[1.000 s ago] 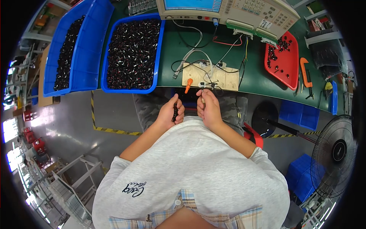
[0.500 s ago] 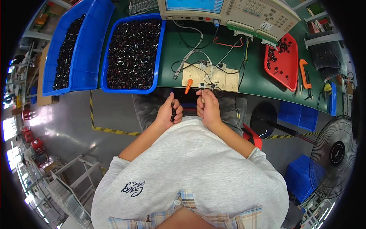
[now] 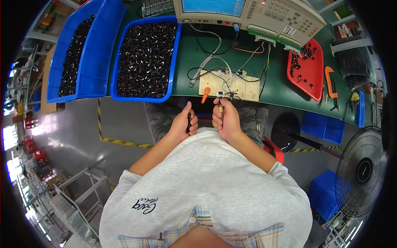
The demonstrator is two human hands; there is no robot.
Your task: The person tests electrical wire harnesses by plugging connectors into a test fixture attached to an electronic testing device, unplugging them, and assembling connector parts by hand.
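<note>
My left hand [image 3: 181,125] is closed around a few small black electronic parts [image 3: 189,122], which show between thumb and curled fingers. Close beside it, my right hand [image 3: 226,120] is closed in a pinch at the front edge of a wooden board [image 3: 251,87]. A small pale yellowish piece [image 3: 221,108] shows between its fingers; its kind is unclear. Right at those fingertips sits a small white socket-like fixture [image 3: 220,94] on the board, with thin black wires beside it. An orange clamp handle [image 3: 206,95] stands to the left on the board.
A blue tray [image 3: 171,78] full of small black parts stands left, with a blue bin [image 3: 97,62] beyond it. A test instrument [image 3: 252,18] with cables is at the back. To the right are a red tray [image 3: 306,74], an orange clamp [image 3: 329,82] and a fan [image 3: 364,169].
My right fingers have shifted slightly at the board edge, and the pale piece between them shows more. My left hand stays nearly in place, with the black parts turned a little in its grip.
</note>
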